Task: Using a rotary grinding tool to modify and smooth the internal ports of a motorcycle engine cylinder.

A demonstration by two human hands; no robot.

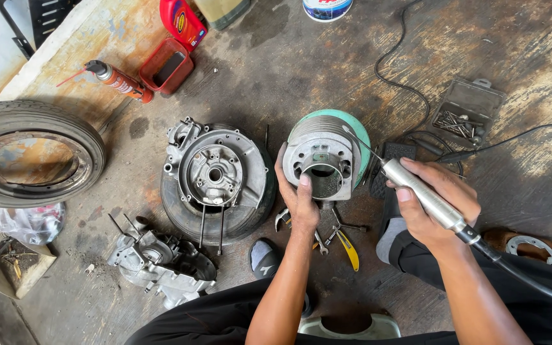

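Note:
My left hand (pixel 296 195) grips the near rim of a finned metal engine cylinder (pixel 321 153) that stands on a green round base on the floor, its bore facing up. My right hand (pixel 432 198) holds a silver pen-shaped rotary grinder handpiece (pixel 420 191) with a long thin bit. The bit's tip points at the cylinder's upper right rim. A black flexible shaft runs from the handpiece off to the lower right.
An engine case half (pixel 215 172) lies on a small tyre to the left, another case part (pixel 158 262) below it. A large tyre (pixel 30 153), spray can (pixel 119 80), red tray (pixel 166 65), bit box (pixel 467 112), pliers and wrenches (pixel 337 239) lie about on the stained floor.

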